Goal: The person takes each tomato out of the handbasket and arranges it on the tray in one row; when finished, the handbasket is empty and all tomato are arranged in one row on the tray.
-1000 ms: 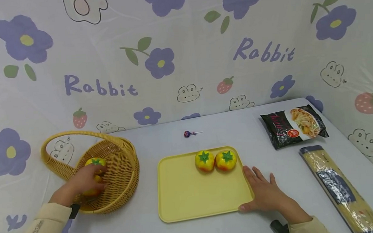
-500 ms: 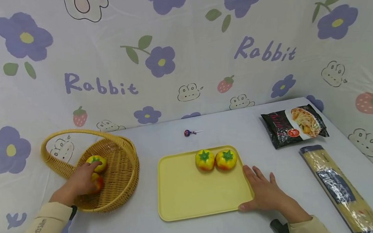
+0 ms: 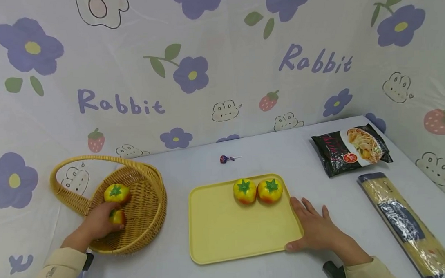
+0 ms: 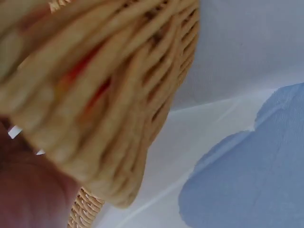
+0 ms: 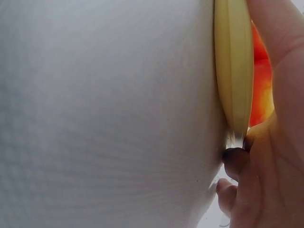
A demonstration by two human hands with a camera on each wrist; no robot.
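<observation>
Head view: in the wicker basket (image 3: 144,207), the nearer yellow-red fruit (image 3: 117,216) is pinched by the left hand (image 3: 99,222), another fruit (image 3: 117,193) lying just beyond, while the yellow tray (image 3: 226,237) on the counter (image 3: 175,275), with a pair of fruits (image 3: 244,191) on it, is touched along its right edge by the right hand (image 3: 315,229), fingers spread, nothing gripped. Left wrist view: red glimpses are shown through the weave, the hold being hidden. Right wrist view: the tray's edge is seen against the hand.
</observation>
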